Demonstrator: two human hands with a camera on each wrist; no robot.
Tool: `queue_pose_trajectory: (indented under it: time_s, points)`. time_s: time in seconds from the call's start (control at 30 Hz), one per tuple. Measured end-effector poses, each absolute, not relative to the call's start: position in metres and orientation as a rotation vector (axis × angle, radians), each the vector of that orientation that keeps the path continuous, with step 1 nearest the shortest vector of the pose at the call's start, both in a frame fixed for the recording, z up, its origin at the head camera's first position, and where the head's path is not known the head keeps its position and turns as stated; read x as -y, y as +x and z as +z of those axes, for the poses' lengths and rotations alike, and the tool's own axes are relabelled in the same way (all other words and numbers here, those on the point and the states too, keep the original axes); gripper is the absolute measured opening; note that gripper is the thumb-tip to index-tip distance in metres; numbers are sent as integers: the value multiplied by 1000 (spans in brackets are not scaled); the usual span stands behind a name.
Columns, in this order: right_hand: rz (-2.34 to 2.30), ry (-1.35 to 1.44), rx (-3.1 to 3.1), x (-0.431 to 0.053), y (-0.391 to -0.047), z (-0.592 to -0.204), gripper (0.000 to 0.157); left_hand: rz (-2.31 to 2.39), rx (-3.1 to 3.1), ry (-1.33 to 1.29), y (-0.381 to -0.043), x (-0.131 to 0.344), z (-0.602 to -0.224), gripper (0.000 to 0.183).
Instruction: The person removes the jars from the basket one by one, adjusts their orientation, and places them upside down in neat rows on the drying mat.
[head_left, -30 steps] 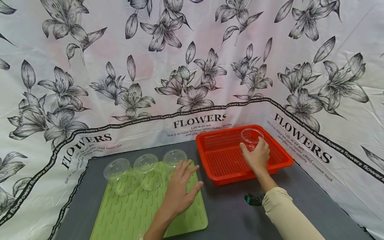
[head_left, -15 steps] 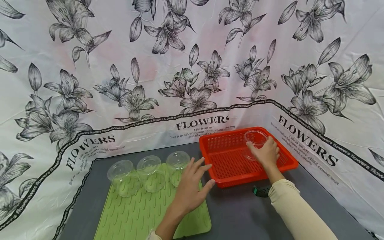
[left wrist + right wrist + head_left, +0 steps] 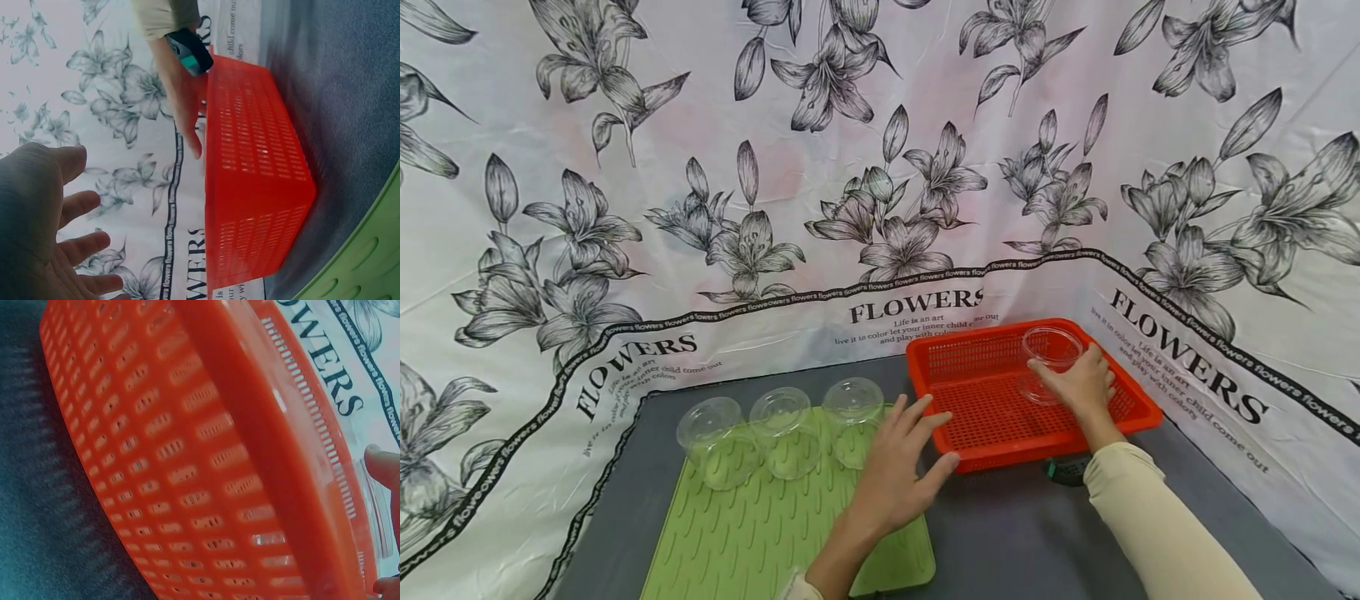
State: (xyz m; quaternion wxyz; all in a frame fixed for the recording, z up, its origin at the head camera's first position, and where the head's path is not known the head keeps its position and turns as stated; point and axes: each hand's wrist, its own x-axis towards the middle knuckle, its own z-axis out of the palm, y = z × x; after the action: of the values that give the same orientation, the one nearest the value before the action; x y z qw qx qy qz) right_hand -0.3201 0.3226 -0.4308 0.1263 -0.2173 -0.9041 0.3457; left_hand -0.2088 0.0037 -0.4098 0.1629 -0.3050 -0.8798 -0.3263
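My right hand (image 3: 1081, 387) holds a clear round plastic cup (image 3: 1051, 343) inside the red basket (image 3: 992, 454), near its right side. Thumb and fingers lie on either side of the cup just under its rim. In the right wrist view only the thumb, fingertips and a strip of the cup show past the basket's wall. My left hand (image 3: 895, 475) hovers over the right edge of the green mat (image 3: 715, 550), fingers spread and holding nothing. Beyond it, several matching clear cups, including the nearest cup (image 3: 853, 417), stand in a row along the mat's back edge.
The basket stands on the grey table (image 3: 1000, 533), to the right of the mat and close to the corner. A flower-printed cloth (image 3: 820, 208) hangs around the back and both sides. A dark device (image 3: 1066, 471) sits under my right wrist.
My left hand has drifted right, off the nearest cup it overlapped before. My right hand has moved slightly right with the cup, staying inside the basket. The head view has shifted a little.
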Motion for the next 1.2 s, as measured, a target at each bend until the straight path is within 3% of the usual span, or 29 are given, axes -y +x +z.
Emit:
queue_pose_trajectory:
  time_s: [0.4, 0.7, 1.2]
  points:
    - [1007, -620, 2672, -330, -328, -433, 114, -896, 2522, -876, -210, -9, -406, 46]
    - [1021, -627, 2733, -334, -340, -431, 122, -919, 2524, -883, -211, -7, -408, 45]
    - [1108, -618, 2778, -339, -341, -438, 116, -909, 2493, -882, -211, 1, -408, 43]
